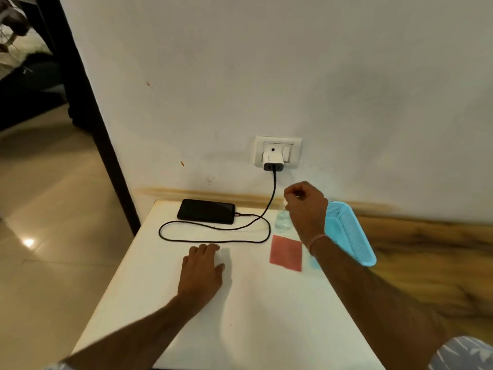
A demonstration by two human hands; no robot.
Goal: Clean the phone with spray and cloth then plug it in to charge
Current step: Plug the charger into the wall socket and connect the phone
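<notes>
Right grip clamped on spray bottle, left grip flat, apart, on white table by wall.

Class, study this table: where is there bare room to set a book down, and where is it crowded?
Bare: the near half of the table, in front of the left hand and cloth; also a small patch inside the cable loop. Crowded: the far edge, with phone, bottle and right hand, and the basket on the right.
</notes>
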